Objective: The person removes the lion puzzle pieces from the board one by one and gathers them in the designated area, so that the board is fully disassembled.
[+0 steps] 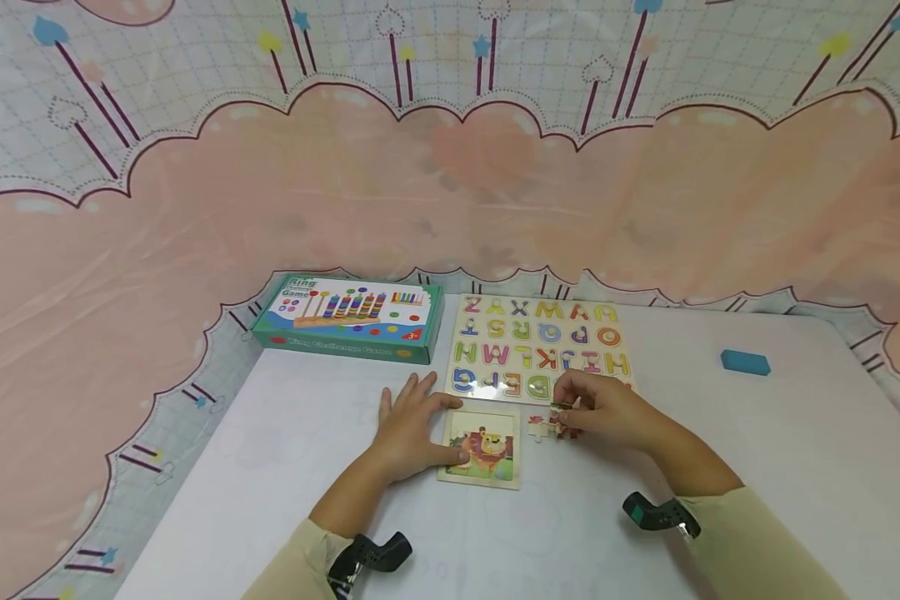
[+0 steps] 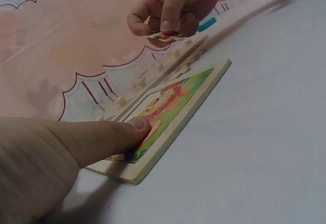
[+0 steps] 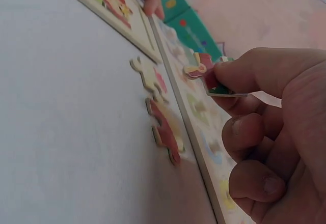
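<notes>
A small framed jigsaw puzzle (image 1: pixel 483 450) with a cartoon animal picture lies flat on the white table. My left hand (image 1: pixel 412 429) rests at its left side, fingers spread, thumb on the picture. In the left wrist view that thumb (image 2: pixel 114 137) lies across the puzzle's surface. My right hand (image 1: pixel 607 412) pinches a puzzle piece (image 3: pixel 206 74) between thumb and finger, raised above the table. Below it lie two loose pieces: a pale one (image 3: pixel 149 79) with a pink mark and a reddish-brown one (image 3: pixel 164 131), right of the frame.
Just behind the puzzle lies a wooden alphabet board (image 1: pixel 521 354) with colourful knobbed letters. A green Ring Challenge Game box (image 1: pixel 348 321) sits at the back left. To the far right is a blue block (image 1: pixel 746 362). A patterned cloth (image 1: pixel 420 200) hangs behind the table.
</notes>
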Available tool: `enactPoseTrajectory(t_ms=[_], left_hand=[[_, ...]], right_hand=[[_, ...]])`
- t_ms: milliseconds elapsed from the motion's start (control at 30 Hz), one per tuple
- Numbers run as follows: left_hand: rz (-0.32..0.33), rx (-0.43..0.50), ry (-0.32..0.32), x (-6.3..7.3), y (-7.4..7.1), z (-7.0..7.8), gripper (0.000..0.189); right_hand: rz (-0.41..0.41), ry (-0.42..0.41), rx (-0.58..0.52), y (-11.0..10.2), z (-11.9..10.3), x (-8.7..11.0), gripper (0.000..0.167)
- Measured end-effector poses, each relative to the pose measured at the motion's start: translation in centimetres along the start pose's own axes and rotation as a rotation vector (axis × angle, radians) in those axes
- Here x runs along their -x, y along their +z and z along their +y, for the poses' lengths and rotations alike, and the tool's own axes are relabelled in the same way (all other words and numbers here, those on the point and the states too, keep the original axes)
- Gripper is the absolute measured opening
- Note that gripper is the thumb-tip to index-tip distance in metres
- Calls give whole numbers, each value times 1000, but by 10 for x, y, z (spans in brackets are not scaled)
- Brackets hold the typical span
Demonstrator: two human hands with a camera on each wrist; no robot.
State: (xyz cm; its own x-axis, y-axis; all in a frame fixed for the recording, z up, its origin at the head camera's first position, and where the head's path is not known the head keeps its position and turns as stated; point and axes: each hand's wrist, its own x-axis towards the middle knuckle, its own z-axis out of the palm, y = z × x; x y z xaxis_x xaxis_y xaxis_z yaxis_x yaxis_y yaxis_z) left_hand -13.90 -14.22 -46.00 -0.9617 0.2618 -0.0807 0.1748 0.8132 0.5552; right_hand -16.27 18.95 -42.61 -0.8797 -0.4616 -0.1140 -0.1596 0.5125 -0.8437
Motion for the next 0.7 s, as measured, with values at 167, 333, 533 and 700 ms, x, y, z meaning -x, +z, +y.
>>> enactPoseTrajectory(t_ms=[167, 333, 533, 700], left_hand=[[-1, 6, -7, 1, -1, 1, 71], [0, 14, -7, 1, -1, 1, 70], [-3, 16, -4, 2, 0, 0, 70], [-4, 13, -3, 2, -1, 0, 70]], right_hand=[[32, -3, 39, -9, 8, 9, 17], [49, 19, 41, -16, 18, 19, 17], [53, 64, 11, -22, 29, 30, 17], [54, 67, 25, -25, 32, 37, 18]])
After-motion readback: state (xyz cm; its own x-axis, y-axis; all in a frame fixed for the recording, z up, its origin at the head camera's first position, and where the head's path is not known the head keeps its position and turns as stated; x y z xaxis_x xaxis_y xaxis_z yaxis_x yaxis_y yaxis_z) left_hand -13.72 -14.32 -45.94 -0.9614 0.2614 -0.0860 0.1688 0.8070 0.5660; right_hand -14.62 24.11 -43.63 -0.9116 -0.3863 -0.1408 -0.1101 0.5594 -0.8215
